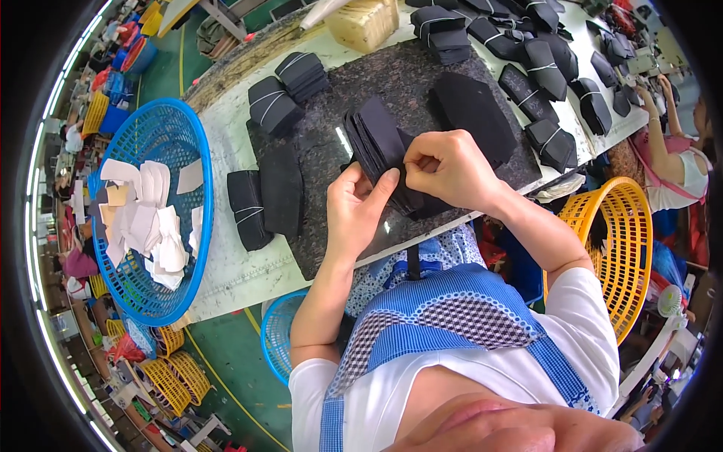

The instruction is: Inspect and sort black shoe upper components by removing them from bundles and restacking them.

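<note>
A stack of black fabric-like pieces (pixel 374 137) stands tilted over the dark speckled stone slab (pixel 392 69). My left hand (pixel 355 209) grips the stack's near left side, thumb laid across its front. Close against its right side is my right hand (pixel 450 169), fingers curled into a pinch; what lies between the fingertips is hidden. More black pieces show beneath both hands. A loose black pile (pixel 473 113) lies right of my hands, and another black pile (pixel 281 190) rests on the slab's left side.
Tied black bundles (pixel 276 105) lie at the left, with more bundles (pixel 540 64) at the far right. A blue basket (pixel 207 226) holds white pieces. A yellow basket (pixel 640 218) stands right of me. A tan block (pixel 363 26) sits at the back. Another person (pixel 670 162) works far right.
</note>
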Demonstrator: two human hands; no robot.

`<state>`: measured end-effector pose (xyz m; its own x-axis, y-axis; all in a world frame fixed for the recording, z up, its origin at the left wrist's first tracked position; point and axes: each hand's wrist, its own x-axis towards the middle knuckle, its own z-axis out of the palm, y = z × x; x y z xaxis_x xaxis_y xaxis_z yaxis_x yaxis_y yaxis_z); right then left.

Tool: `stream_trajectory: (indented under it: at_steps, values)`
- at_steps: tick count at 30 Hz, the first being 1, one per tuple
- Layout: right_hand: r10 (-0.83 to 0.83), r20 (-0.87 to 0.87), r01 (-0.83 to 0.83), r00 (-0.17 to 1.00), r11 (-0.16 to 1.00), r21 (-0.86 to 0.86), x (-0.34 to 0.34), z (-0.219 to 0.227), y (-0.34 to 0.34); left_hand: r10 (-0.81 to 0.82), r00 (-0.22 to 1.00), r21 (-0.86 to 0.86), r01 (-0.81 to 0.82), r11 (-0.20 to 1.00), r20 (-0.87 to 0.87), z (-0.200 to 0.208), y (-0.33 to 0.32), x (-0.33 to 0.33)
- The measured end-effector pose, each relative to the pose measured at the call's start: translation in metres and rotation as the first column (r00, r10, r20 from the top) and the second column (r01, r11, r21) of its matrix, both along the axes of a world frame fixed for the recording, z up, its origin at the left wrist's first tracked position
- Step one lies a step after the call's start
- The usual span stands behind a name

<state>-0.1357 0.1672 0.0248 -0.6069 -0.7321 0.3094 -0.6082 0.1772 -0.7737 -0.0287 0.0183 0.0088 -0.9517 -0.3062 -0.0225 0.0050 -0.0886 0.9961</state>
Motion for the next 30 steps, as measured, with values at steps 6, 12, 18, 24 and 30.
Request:
stream_trajectory:
  at_steps: [6,12,18,24,30]
  values:
    - [0.017,0.790,0.138,0.613,0.982,-0.128,-0.009,-0.019,0.006,0.016,0.997,0.270,-0.037,0.962,0.077,-0.022,-0.020,0.007]
    - [-0.436,0.650,0.417,0.623,0.888,0.195,-0.076,-0.028,0.074,0.305,0.948,0.396,-0.314,0.863,0.087,-0.021,-0.059,0.018]
    - [-0.331,0.109,0.332,0.937,0.943,0.006,-0.017,0.017,0.044,0.081,0.976,0.156,-0.114,0.981,0.200,0.000,-0.016,0.009]
    - [-0.051,0.151,0.041,0.987,0.997,0.069,0.000,0.003,0.011,-0.028,0.999,0.035,0.027,0.999,0.030,-0.002,0.001,-0.001]
    - [-0.324,0.690,0.360,0.647,0.928,0.099,-0.058,-0.025,0.052,0.218,0.969,0.365,-0.245,0.898,0.116,-0.017,-0.034,0.020]
